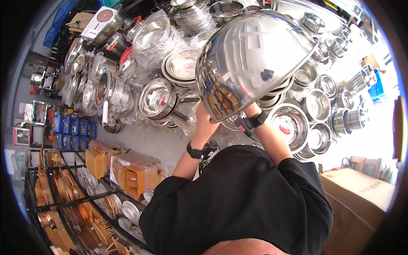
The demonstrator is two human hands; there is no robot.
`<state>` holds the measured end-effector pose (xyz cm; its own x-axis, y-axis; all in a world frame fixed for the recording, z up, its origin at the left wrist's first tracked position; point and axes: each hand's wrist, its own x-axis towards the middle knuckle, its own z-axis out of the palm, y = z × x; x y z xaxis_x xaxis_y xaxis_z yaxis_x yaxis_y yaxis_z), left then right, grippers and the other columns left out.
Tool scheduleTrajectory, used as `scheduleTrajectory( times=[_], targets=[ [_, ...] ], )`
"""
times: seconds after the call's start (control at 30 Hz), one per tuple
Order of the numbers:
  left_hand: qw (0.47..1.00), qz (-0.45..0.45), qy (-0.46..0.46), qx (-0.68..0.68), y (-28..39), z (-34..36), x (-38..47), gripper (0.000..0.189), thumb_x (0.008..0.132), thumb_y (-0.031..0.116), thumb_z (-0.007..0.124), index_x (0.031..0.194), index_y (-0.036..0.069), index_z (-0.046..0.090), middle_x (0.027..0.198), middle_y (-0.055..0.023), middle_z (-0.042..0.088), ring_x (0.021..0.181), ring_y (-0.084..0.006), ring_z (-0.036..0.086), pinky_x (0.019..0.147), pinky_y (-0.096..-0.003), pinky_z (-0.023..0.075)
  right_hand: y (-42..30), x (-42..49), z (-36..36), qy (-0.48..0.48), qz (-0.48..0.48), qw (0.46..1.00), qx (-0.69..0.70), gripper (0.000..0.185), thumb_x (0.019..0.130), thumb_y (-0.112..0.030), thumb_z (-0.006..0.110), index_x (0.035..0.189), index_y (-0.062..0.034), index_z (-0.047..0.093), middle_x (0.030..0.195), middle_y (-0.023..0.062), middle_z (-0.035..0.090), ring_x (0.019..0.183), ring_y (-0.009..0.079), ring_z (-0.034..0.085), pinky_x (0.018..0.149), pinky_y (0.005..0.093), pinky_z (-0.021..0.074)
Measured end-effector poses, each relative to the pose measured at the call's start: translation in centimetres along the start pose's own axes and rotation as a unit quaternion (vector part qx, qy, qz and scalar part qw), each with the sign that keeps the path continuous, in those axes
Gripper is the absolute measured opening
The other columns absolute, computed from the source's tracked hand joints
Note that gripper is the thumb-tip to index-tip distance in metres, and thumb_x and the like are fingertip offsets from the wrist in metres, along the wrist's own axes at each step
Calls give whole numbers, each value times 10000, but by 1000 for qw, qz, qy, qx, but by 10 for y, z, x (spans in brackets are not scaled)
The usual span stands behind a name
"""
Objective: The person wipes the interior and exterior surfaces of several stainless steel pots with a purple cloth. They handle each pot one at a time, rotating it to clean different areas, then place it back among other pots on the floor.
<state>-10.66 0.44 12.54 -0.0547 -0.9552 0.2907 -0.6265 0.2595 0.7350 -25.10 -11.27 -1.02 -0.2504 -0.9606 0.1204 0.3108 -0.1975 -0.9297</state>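
A large, shiny stainless-steel basin [255,60] is tilted up close before me, its mirrored outer side towards my view. My left hand [205,116] grips it near the lower left of the rim, the fingers hidden behind the metal. My right hand [251,110] reaches up behind the lower right edge and holds the basin from there; most of that hand is out of sight. Both wrists wear black straps. Just left of my left hand, a steel pan with a black handle [159,98] rests on other pans. A wide steel bowl [288,127] lies beside my right forearm.
Plastic-wrapped stacks of steel bowls [153,35] crowd the far left. Several steel pots [315,105] stand at the right. Black shelving [63,205] with wooden ware is at lower left, near blue bins [73,130]. A cardboard box [357,188] stands at lower right.
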Motion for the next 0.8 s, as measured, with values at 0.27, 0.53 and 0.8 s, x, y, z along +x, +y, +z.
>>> scheduleTrajectory(
  times=[0.27,0.53,0.8],
  targets=[
    [819,-221,23,-529,-53,29,21,361,943,-12,501,1300,-62,502,1236,-143,604,1083,-308,646,992,-473,534,-63,-3,5,-63,-35,932,-355,681,835,-344,764,1396,-79,484,1119,252,680,1023,340,690,877,402,535],
    [734,-296,-34,-610,-90,37,20,212,906,7,521,1047,-116,621,1113,-174,668,1019,-377,674,962,-544,542,-50,1,-33,-171,-18,824,-540,707,836,-573,653,1413,-198,492,900,252,703,874,432,687,768,485,551],
    [696,-316,-13,-645,-106,45,18,161,886,-17,508,964,-114,611,1067,-230,679,1012,-414,672,962,-570,539,-58,-3,-39,-79,-45,878,-470,892,787,-420,795,1517,-176,344,1247,304,583,1083,399,637,933,447,509]
  ],
)
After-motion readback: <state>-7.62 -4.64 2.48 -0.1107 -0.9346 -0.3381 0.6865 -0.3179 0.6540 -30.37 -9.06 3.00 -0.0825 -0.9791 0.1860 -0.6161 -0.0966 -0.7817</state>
